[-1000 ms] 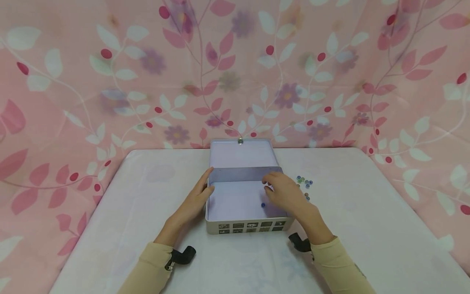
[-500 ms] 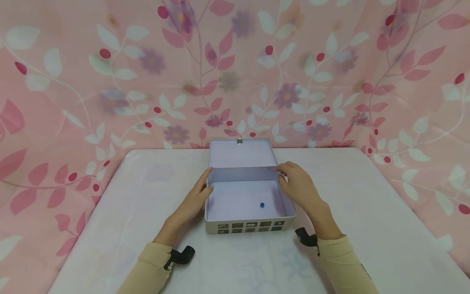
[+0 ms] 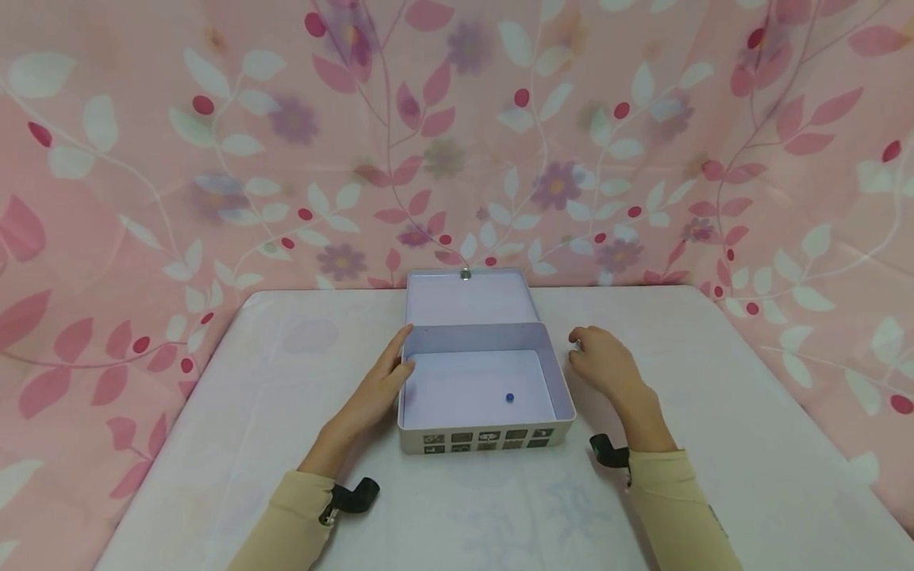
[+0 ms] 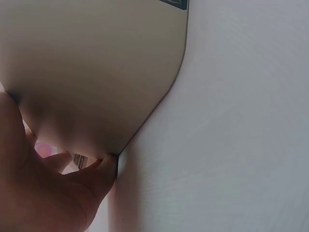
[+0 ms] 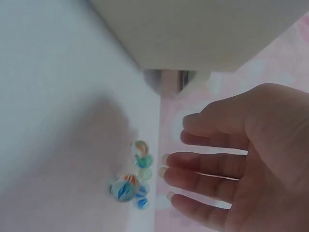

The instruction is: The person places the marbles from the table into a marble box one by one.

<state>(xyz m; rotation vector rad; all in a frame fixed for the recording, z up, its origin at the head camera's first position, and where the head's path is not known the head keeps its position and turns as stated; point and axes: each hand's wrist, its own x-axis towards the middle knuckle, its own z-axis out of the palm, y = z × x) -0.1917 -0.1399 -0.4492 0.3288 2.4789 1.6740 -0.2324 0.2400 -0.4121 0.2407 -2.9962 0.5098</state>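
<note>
A pale metal tin box [image 3: 485,441] stands on the table with its lid [image 3: 467,297] tipped back. One blue marble [image 3: 510,397] lies on its floor. My left hand [image 3: 378,385] rests against the box's left side, thumb at the rim and fingers along the outer wall. In the left wrist view a fingertip [image 4: 110,162] touches that wall at its lower edge. My right hand [image 3: 607,365] is to the right of the box, fingers extended with nothing seen between them. Several glass marbles [image 5: 142,162] lie beyond its fingertips in the right wrist view; in the head view the hand mostly hides them.
A white cloth covers the table [image 3: 300,412]. Behind it hangs a pink flowered curtain [image 3: 457,159], close to the raised lid. A black wrist camera [image 3: 357,496] sits on each sleeve.
My right hand has drawn out of the box, passed over its right rim and moved right to the marbles. The blue marble stays inside. My left hand has kept its place.
</note>
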